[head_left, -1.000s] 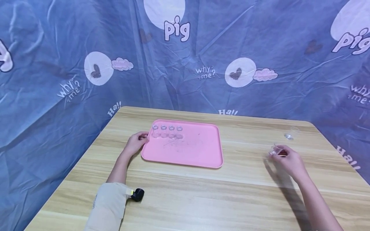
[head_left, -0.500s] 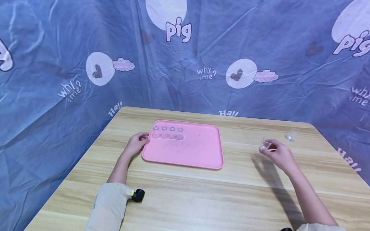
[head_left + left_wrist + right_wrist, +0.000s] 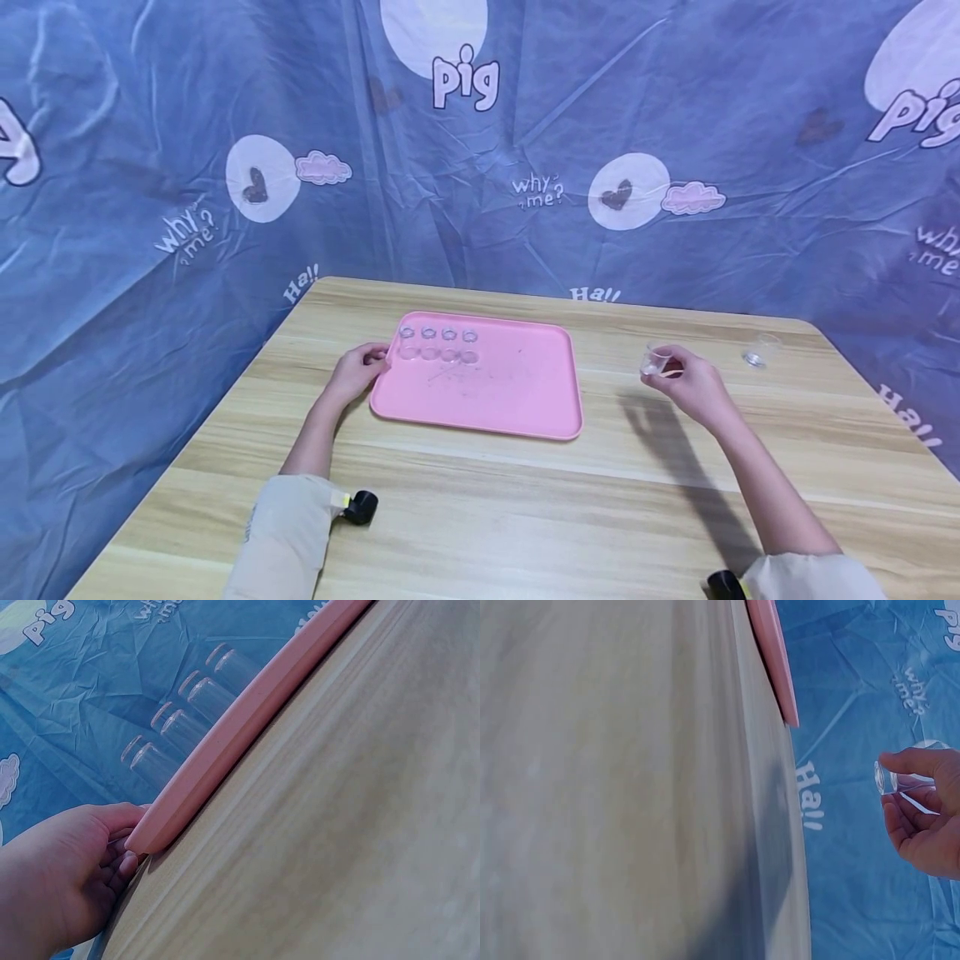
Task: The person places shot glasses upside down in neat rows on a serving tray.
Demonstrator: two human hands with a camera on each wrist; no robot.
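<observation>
My right hand (image 3: pixel 697 387) pinches a small clear glass (image 3: pixel 654 360) between thumb and fingers. The glass is held above the table, right of the pink tray (image 3: pixel 517 392); its thick base shows in the right wrist view. At the tray's left edge is my left hand (image 3: pixel 354 375). In the left wrist view its thumb and fingers grip the tray's rim (image 3: pixel 202 780) from both sides. Several clear glasses (image 3: pixel 161 761) stand in one row along the tray's far left part, seemingly upside down.
Another clear glass (image 3: pixel 756 354) stands at the far right of the wooden table (image 3: pixel 487 508). A blue printed cloth (image 3: pixel 480 208) hangs behind the table and along its left side. Black wrist cameras (image 3: pixel 362 507) sit at both sleeves.
My right hand has carried the clear glass leftward and up, toward the tray. My left hand stays on the tray's left rim, and the tray holds its place.
</observation>
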